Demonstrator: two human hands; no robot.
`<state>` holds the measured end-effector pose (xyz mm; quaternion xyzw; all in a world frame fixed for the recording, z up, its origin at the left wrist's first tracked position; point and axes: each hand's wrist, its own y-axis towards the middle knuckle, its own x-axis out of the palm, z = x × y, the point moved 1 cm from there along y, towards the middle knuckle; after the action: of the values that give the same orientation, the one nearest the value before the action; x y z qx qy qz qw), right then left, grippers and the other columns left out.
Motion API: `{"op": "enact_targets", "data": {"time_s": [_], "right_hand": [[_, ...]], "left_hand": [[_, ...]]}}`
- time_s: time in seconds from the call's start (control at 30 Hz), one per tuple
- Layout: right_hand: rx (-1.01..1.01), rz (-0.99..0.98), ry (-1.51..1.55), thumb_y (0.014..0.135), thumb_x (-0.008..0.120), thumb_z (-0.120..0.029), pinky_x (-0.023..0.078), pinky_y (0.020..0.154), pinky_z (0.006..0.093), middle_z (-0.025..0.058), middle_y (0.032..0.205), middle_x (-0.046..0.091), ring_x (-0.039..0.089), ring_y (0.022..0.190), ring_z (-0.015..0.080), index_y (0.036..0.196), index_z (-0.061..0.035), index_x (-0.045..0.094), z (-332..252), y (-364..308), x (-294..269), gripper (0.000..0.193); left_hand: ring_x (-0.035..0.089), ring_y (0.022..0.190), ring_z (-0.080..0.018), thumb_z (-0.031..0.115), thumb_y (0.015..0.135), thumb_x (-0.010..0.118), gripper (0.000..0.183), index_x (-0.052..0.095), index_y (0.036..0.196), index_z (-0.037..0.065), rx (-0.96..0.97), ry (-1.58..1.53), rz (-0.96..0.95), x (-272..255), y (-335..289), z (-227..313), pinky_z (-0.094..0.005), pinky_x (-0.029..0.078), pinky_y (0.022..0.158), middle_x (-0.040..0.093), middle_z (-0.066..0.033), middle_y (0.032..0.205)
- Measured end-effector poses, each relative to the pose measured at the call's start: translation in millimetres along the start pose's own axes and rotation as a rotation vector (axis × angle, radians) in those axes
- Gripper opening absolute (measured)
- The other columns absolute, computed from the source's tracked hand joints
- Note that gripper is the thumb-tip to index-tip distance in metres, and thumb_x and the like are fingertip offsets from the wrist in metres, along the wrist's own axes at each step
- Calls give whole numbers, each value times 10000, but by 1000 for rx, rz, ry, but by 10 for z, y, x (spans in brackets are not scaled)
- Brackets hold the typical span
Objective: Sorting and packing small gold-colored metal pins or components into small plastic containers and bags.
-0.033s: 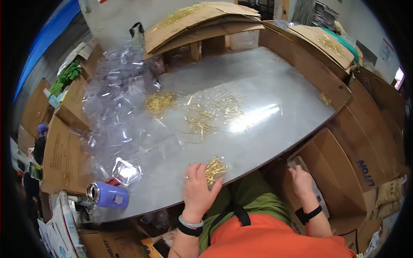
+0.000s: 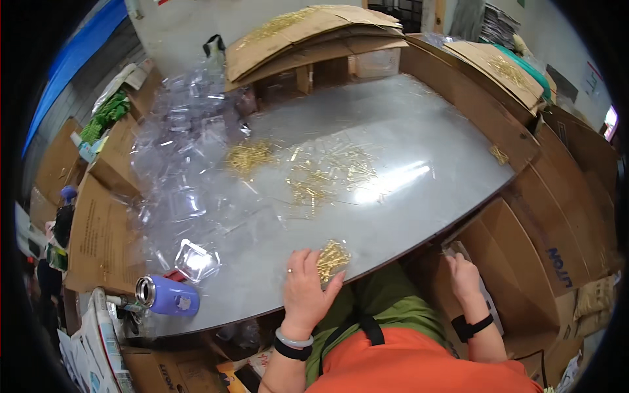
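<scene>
My left hand (image 2: 306,295) lies at the table's near edge, fingers stretched out and thumb apart. Between its index finger and thumb sits a small clear plastic tray (image 2: 345,247) filled with gold metal pins (image 2: 333,259); the hand touches its left and near sides. Off the table to the right, my right hand (image 2: 464,275) is closed, fingertips pinched together beside a clear plastic piece (image 2: 455,248) at a cardboard box. What the fingertips hold is hidden. A pale flat strip (image 2: 490,304) shows beneath this hand.
Loose gold pins (image 2: 311,190) and a denser pile (image 2: 249,157) lie on the grey metal table (image 2: 393,229). Many clear plastic cases (image 2: 180,164) are heaped at the left. A purple bottle (image 2: 171,296) lies on its side near the front left. Cardboard walls (image 2: 472,108) border the table.
The whole view has shifted slightly. Neither hand has visibly moved relative to the table, and nothing has been taken or let go.
</scene>
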<state>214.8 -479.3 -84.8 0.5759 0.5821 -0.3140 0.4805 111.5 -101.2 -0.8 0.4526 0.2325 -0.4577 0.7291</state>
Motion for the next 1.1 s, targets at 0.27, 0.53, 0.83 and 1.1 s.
{"op": "enact_targets", "data": {"time_s": [0.27, 0.53, 0.83, 1.1], "right_hand": [[430, 53, 444, 1086, 499, -268, 500, 698, 506, 237, 812, 659, 654, 772, 448, 958, 5, 603, 95, 142, -94, 319], [-435, 151, 517, 862, 776, -69, 532, 645, 384, 119, 842, 669, 659, 727, 289, 939, -43, 695, -1439, 156, -412, 114], [-517, -149, 735, 836, 801, -153, 534, 559, 372, 108, 721, 667, 678, 652, 272, 863, -69, 723, -2280, 158, -110, 118], [-920, 19, 362, 835, 790, -127, 521, 594, 393, 54, 776, 622, 645, 691, 263, 896, -90, 708, -2260, 556, -371, 109]], "left_hand": [[556, 1165, -423, 364, 863, 796, 585, 565, 1267, 9, -14, -30, 24, -1, -5, -26, -493, 492, 965, 539, -205, 1268], [537, 1175, -402, 393, 846, 803, 615, 560, 1259, 8, -39, -42, -27, -32, 31, -10, -490, 485, 960, 514, -200, 1272], [507, 1206, -398, 370, 798, 782, 645, 543, 1285, 21, -10, -25, -105, -77, 19, -30, -494, 471, 978, 490, -188, 1286], [450, 1270, -436, 347, 798, 786, 632, 538, 1282, 25, 11, -63, -117, -87, 36, -26, -521, 404, 1093, 476, -188, 1277]]}}
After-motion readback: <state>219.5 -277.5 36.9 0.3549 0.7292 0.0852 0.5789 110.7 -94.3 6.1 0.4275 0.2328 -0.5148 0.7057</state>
